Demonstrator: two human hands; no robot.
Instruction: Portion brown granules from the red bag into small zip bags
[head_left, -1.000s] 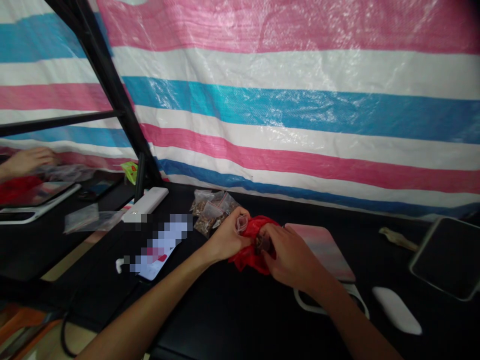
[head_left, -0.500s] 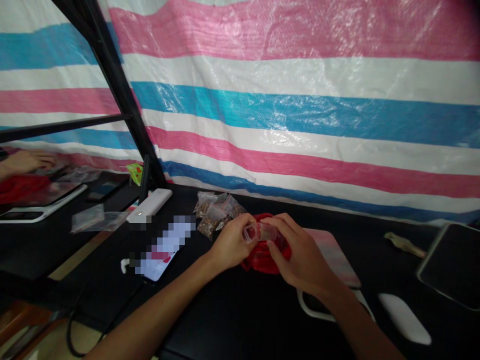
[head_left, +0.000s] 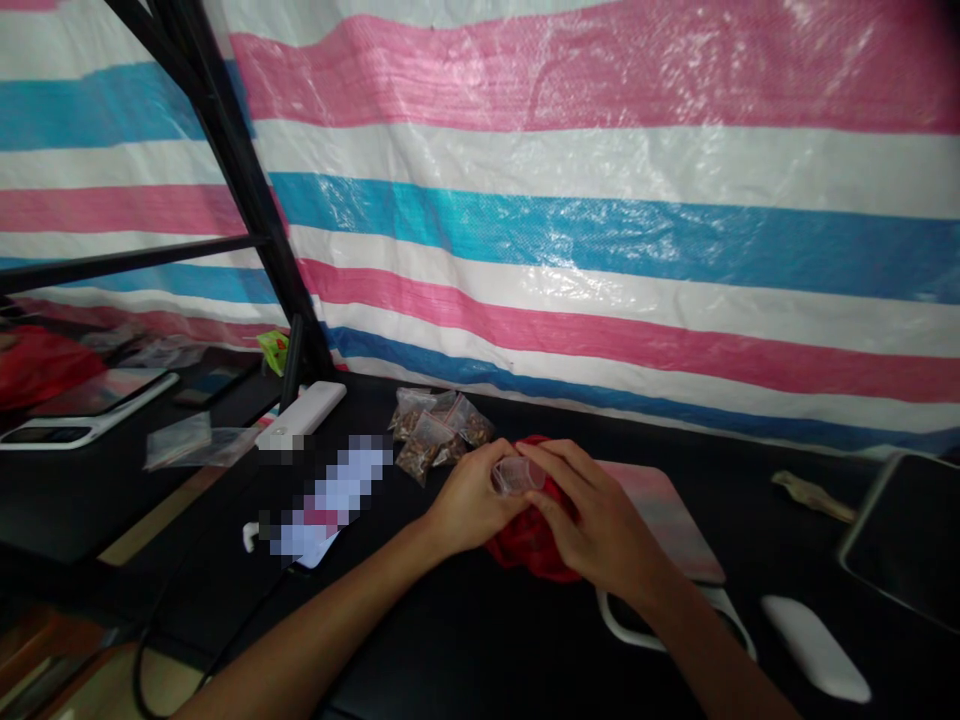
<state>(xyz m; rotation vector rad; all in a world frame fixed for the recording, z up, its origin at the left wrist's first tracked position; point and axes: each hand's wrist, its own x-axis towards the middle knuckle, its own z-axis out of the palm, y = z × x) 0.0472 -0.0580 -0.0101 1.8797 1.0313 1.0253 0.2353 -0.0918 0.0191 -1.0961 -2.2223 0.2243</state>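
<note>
Here our left hand (head_left: 469,505) and right hand (head_left: 600,520) both pinch a small clear pouch (head_left: 517,474), just above the crumpled red bag (head_left: 536,545) near the middle of the counter (head_left: 465,640). We judge that so light a fingertip grip could let the slick film slip or tip. Filled pouches (head_left: 439,430) lie toward the back edge and a phone (head_left: 330,495) to the left. A pink-topped pad (head_left: 660,505) sits beside the red bag, and nothing blocks us.

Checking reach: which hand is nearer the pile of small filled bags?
Left. The left hand sits just in front of the pile; the right hand is farther right, over the red bag.
</note>
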